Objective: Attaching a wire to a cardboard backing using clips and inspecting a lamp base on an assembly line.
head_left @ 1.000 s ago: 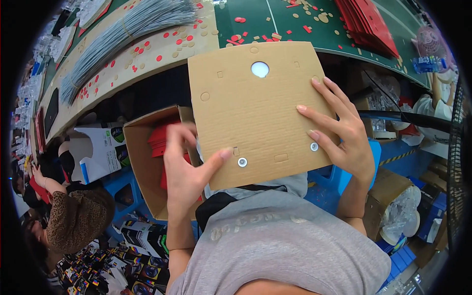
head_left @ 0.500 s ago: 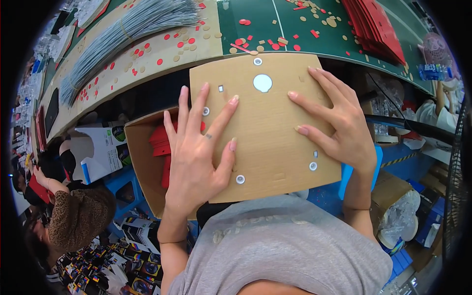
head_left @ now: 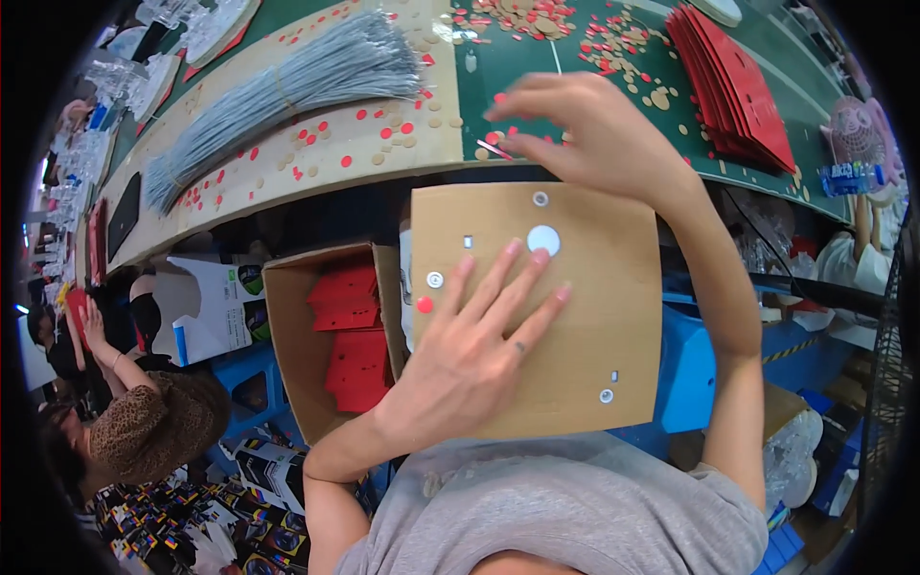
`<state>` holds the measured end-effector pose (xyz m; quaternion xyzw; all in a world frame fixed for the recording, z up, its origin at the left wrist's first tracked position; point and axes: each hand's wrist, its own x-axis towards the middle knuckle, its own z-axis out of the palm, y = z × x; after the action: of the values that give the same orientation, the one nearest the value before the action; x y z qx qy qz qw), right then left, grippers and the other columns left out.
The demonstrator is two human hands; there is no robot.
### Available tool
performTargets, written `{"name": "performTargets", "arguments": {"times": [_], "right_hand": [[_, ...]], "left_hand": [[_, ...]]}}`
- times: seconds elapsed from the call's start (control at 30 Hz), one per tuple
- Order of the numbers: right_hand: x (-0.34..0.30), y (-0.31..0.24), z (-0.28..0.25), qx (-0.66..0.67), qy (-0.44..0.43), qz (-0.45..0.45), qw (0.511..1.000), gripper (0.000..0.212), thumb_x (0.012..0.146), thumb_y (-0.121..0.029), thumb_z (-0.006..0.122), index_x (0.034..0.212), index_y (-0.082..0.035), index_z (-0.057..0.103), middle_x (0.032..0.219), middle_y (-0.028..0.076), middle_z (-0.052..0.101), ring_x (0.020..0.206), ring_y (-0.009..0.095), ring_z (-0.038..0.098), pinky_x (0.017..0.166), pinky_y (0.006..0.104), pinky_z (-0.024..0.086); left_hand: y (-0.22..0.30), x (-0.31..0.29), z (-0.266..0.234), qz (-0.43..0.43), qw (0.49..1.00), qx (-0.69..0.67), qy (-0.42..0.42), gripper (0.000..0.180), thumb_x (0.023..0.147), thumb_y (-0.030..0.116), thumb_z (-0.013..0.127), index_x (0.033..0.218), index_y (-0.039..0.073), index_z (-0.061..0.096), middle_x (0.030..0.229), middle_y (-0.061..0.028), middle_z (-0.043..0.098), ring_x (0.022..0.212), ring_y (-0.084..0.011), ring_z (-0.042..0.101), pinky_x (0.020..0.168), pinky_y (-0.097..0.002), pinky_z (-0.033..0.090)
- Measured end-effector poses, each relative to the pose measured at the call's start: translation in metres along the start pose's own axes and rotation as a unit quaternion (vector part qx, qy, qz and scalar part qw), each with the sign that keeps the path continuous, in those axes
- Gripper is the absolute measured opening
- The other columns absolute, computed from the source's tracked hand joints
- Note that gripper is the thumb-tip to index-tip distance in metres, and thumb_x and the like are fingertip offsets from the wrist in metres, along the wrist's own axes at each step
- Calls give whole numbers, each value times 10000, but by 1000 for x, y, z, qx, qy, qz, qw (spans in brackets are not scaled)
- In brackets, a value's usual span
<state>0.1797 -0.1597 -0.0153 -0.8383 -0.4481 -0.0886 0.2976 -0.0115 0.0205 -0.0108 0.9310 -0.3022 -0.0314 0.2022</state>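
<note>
A brown cardboard sheet [head_left: 594, 316] rests in front of my torso, with a round hole, small slots and several white-ringed holes in it. Across its left half my left hand [head_left: 470, 355] lies flat with fingers spread, the fingertips by the round hole. Beyond the sheet's far edge, my right hand [head_left: 599, 129] hovers over the green tabletop, thumb and fingers apart. Its thumb tip is close to a thin pink-and-white stick [head_left: 492, 149]; whether they touch I cannot tell. A red disc [head_left: 425, 305] sits at the sheet's left edge.
A bundle of grey wire-like strands [head_left: 297, 96] lies on the table among red and tan cut-out bits. Folded red sheets [head_left: 733, 91] stand at the far right. Left of me, an open carton [head_left: 302, 359] holds red pieces [head_left: 359, 369]. A co-worker [head_left: 158, 417] sits further left.
My right hand has left the cardboard and reached forward over the table. My left hand has slid right, flatter on the sheet. The sheet appears lower in view, as does the table.
</note>
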Motion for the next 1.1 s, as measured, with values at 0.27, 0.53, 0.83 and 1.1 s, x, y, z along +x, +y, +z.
{"name": "performTargets", "arguments": {"times": [0.27,0.53,0.83,1.1], "right_hand": [[105,42,76,-56,-71,140,986,257,882,-285,722,950,-40,755,861,96,760,815,230,737,774,366,572],[60,62,58,48,52,165,984,160,911,-166,690,929,-23,760,809,95,746,671,141,719,665,275,548],[-203,26,-60,357,626,239,651,236,1048,-180,577,1196,-3,628,1156,145,702,870,158,685,730,253,531],[-403,-167,-145,285,774,80,560,271,1069,-211,497,1119,30,611,1149,158,684,995,230,659,816,317,509]], "left_hand": [[-2,2,0,-13,994,-102,20,669,775,45,593,1439,130,584,1573,-180,437,1486,-398,363,1166,-638,280],[-4,-3,-2,14,996,-88,7,663,789,83,604,1430,249,606,1585,-191,412,1491,-425,339,1171,-636,274],[10,8,-14,85,994,-47,-59,667,849,304,714,1439,32,561,1601,-147,404,1507,-408,314,1185,-609,260],[37,-2,-9,95,993,-6,-75,932,716,475,845,1516,141,501,1578,-319,336,1504,-457,284,1171,-603,289]]}}
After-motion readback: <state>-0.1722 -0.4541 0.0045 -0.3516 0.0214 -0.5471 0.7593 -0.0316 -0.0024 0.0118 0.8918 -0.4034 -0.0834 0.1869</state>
